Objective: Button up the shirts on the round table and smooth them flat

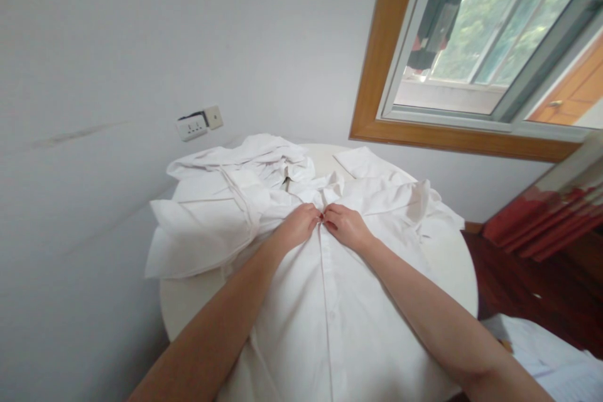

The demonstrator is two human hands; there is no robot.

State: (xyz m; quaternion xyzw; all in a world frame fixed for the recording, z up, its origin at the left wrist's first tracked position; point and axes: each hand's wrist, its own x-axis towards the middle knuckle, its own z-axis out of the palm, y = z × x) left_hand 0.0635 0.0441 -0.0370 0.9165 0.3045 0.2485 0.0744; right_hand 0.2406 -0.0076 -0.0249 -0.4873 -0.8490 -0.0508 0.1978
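A white button-up shirt lies front side up, its button strip running toward me down the middle. Close to the collar, my left hand pinches the shirt's front edge from the left. My right hand grips the same strip from the right, fingertips almost meeting those of the left. Whatever button sits between the fingers is hidden. One sleeve spreads out to the right, its cuff toward the far edge.
Beneath the shirt is a round white table. More crumpled white cloth covers its left side. A wall socket and a wood-framed window are behind. Red curtain fabric hangs at right, with white cloth below.
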